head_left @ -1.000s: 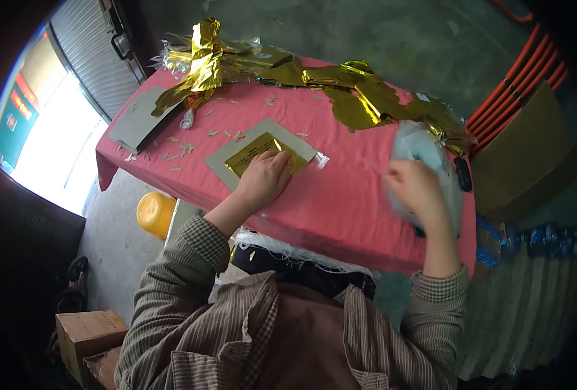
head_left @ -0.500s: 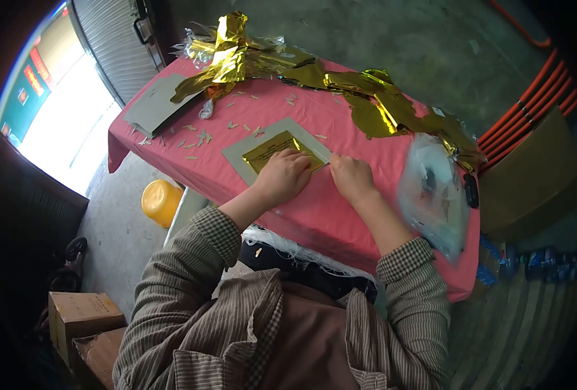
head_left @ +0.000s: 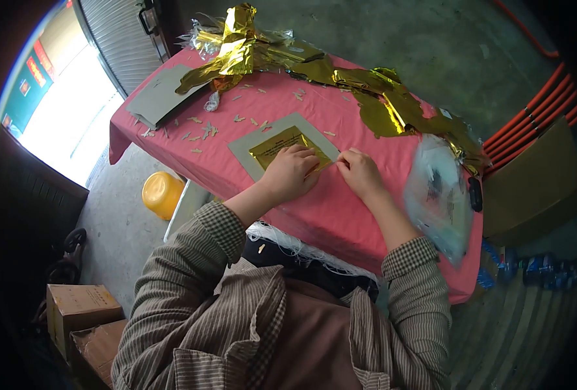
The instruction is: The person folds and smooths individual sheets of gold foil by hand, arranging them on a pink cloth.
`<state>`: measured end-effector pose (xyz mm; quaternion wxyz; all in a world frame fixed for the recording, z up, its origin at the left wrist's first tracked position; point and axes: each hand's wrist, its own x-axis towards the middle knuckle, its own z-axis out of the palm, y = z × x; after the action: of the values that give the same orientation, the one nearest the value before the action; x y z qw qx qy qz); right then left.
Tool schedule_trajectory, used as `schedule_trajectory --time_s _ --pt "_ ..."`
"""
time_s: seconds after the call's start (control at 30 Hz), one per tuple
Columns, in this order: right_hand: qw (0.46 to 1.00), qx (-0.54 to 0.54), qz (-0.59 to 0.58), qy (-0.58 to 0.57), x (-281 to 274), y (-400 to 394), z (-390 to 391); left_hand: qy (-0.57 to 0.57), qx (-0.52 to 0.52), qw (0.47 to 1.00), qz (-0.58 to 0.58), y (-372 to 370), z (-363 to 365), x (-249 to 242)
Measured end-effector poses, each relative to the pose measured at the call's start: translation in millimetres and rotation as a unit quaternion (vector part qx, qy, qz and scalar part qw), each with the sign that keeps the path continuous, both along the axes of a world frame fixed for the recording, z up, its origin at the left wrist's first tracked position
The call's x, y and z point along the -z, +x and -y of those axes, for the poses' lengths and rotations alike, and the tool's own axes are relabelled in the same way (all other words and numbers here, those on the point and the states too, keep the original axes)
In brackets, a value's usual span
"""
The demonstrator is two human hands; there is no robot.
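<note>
A grey board [head_left: 241,149] with a gold foil sheet [head_left: 267,151] on its middle lies tilted on the pink-covered table [head_left: 314,224]. Dark print shows on the foil. My left hand [head_left: 293,173] rests on the foil and the lower part of the board, its fingers bent and close together. Just past the board's right corner, my right hand [head_left: 359,172] is closed in a pinch; whatever is between its fingertips is too small to make out. Small pale cut-out pieces [head_left: 208,130] lie scattered left of the board.
Grey boards [head_left: 165,97] are stacked at the table's left. Crumpled gold foil [head_left: 240,49] runs along the far edge. A clear plastic bag [head_left: 436,195] and a black object [head_left: 475,194] lie at the right. A yellow bucket [head_left: 162,194] stands on the floor.
The view has shifted slightly. My right hand has drawn a little away from the board's right corner. My left hand stays on the foil.
</note>
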<state>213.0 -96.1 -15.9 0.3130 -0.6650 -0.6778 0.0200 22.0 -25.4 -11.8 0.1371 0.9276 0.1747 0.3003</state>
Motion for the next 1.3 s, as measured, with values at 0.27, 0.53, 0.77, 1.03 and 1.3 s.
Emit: schedule_trajectory --time_s 0.27,0.53,0.77,1.03,1.3 --pt "0.999 0.039 0.028 0.007 -12 -6 7 0.008 0.043 0.999 -0.002 -2 -1 -3" --pt "0.998 0.044 -0.033 -0.014 -28 12 48 0.061 0.195 0.976 -0.070 2 -11 -23" --pt "0.996 -0.062 0.008 0.060 -34 -21 67 -0.101 0.150 0.983 -0.044 -23 -11 -29" --pt "0.991 -0.128 -0.026 -0.005 -29 -72 56 -0.048 0.056 0.996 -0.058 -56 -5 -9" --pt "0.981 -0.166 0.060 -0.079 -36 -76 37 -0.068 0.072 0.992 -0.080 -58 -8 -11"
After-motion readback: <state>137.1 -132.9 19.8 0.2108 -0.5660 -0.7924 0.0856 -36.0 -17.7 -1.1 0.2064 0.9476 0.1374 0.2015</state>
